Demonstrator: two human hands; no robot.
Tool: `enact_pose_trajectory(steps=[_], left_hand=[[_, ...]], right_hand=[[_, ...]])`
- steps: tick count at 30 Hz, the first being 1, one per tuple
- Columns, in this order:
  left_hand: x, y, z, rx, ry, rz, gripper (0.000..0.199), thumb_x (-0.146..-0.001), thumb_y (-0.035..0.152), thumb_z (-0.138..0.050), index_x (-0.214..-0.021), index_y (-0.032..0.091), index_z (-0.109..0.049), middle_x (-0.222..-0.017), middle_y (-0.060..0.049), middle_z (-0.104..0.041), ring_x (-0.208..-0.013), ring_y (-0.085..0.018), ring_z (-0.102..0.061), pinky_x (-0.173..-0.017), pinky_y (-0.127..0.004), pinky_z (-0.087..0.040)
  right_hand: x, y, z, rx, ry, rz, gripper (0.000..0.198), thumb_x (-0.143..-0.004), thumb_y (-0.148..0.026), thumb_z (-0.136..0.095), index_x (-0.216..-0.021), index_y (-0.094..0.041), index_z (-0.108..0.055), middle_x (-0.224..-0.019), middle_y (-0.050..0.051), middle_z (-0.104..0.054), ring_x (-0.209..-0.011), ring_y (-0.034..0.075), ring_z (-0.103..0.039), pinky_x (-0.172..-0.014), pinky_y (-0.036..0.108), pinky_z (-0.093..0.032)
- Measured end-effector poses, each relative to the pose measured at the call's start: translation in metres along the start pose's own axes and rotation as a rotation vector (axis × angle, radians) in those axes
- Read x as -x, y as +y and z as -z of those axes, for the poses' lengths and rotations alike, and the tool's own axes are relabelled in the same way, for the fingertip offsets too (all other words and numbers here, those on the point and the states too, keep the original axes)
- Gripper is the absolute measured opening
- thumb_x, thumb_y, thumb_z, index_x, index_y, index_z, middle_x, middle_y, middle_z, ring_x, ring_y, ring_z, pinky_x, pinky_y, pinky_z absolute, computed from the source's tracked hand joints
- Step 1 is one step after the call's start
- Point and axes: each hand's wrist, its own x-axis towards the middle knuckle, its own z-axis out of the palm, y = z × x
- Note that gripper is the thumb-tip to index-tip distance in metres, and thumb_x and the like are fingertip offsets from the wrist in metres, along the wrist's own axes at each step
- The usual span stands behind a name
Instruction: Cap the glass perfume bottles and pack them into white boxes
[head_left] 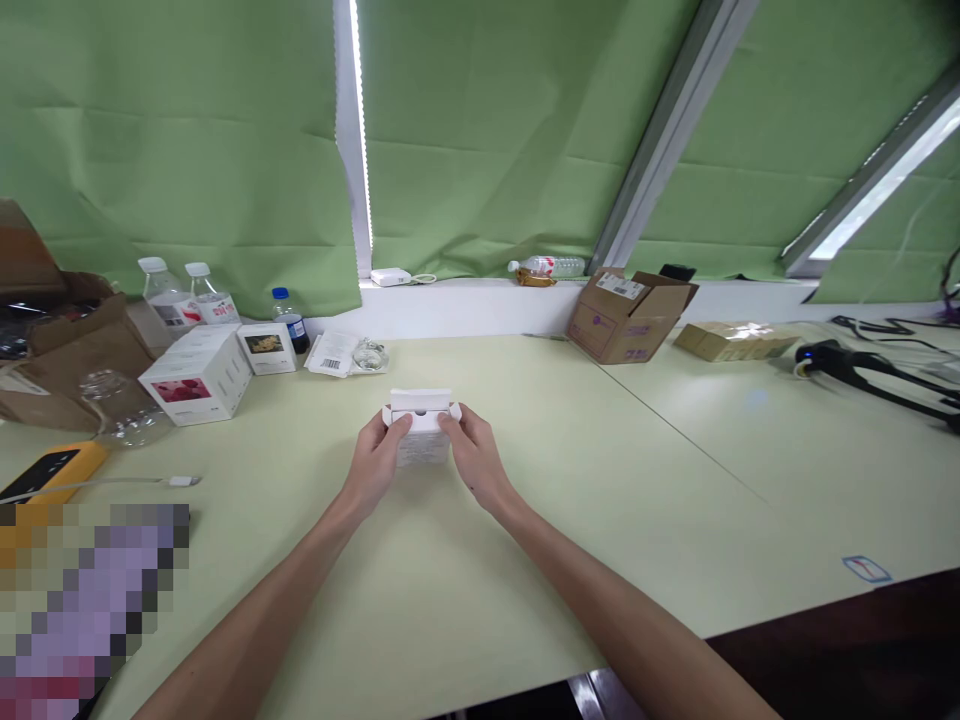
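Green blinds [517, 120] hung over the windows across the back, with bright light showing at narrow gaps. Pale table [637, 540] below, a seam crossing its right part. At its far left, a brown cardboard box [52, 360] stood open, partly out of view. Far right: a black frame [877, 380] near tangled cables. A smaller carton [622, 315] sat tilted at the back edge, flaps open; just beside it lay a yellowish flat box [739, 340]. Toward the left, a large white box [199, 375] with a red picture stood next to a smaller picture box [267, 348].

Left hand [375, 455] and right hand [476, 455] gripped opposite sides of a small white box [422, 450]. Thumbs pressed its near face close to the top; the other fingers were mostly hidden, their spread not readable. Box position: mid-table, before the person, well apart from the cartons. Its top was open, rear flap upright, side flaps outward. Contact between base and table could not be told.

Smaller still: a blue-capped bottle [291, 320] with dark contents, and a white cable plug [184, 481] lying on the left.
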Motion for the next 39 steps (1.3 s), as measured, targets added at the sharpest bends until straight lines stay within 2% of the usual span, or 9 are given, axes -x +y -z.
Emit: enact_pose_trajectory(steps=[10,17,25,29,33,39], left_hand=[[0.003,-0.001,-0.002,0.065,-0.002,0.046,0.037,-0.081,0.043,-0.055,-0.105,0.015,-0.061,-0.101,-0.006,-0.066,-0.088,-0.019,-0.06,-0.071,-0.025,-0.045],[0.001,-0.002,-0.003,0.133,-0.024,0.022,0.033,-0.083,0.04,-0.053,-0.106,0.017,-0.058,-0.108,-0.005,-0.065,-0.097,-0.02,-0.059,-0.078,-0.026,-0.044],[0.004,-0.001,-0.004,0.193,-0.053,-0.02,0.036,-0.084,0.038,-0.051,-0.11,0.015,-0.058,-0.102,-0.007,-0.066,-0.089,-0.019,-0.061,-0.073,-0.026,-0.045],[0.003,-0.006,-0.003,0.155,0.006,-0.018,0.034,-0.083,0.039,-0.051,-0.106,0.016,-0.059,-0.099,-0.005,-0.066,-0.087,-0.018,-0.06,-0.07,-0.025,-0.044],[0.001,-0.01,-0.001,0.083,0.091,0.044,0.035,-0.081,0.04,-0.053,-0.107,0.018,-0.059,-0.099,-0.003,-0.064,-0.086,-0.017,-0.058,-0.067,-0.022,-0.043],[0.002,-0.006,-0.003,0.047,0.135,0.072,0.031,-0.079,0.039,-0.055,-0.102,0.019,-0.061,-0.096,-0.002,-0.062,-0.085,-0.016,-0.056,-0.065,-0.021,-0.042]], right_hand=[[0.0,0.004,-0.003,0.057,0.0,0.02,0.027,-0.086,-0.044,-0.04,-0.074,-0.021,-0.045,-0.072,-0.001,-0.05,-0.068,0.014,-0.045,-0.062,0.026,-0.038],[-0.001,0.006,-0.004,0.069,0.012,0.032,0.027,-0.087,-0.043,-0.039,-0.077,-0.02,-0.048,-0.074,-0.001,-0.052,-0.069,0.015,-0.047,-0.062,0.025,-0.039],[-0.002,0.006,-0.002,0.082,0.001,0.041,0.028,-0.087,-0.043,-0.039,-0.08,-0.019,-0.052,-0.075,0.0,-0.053,-0.067,0.014,-0.045,-0.062,0.025,-0.039],[-0.001,0.004,-0.001,0.064,-0.024,0.042,0.028,-0.088,-0.043,-0.038,-0.082,-0.019,-0.051,-0.077,0.0,-0.053,-0.07,0.015,-0.047,-0.062,0.025,-0.038],[0.0,0.002,-0.003,0.075,-0.018,0.043,0.028,-0.088,-0.042,-0.036,-0.083,-0.019,-0.052,-0.077,0.001,-0.054,-0.07,0.015,-0.047,-0.061,0.025,-0.038],[0.001,0.002,-0.004,0.065,-0.022,0.03,0.026,-0.089,-0.041,-0.036,-0.084,-0.019,-0.05,-0.077,0.0,-0.052,-0.07,0.014,-0.045,-0.062,0.025,-0.038]])
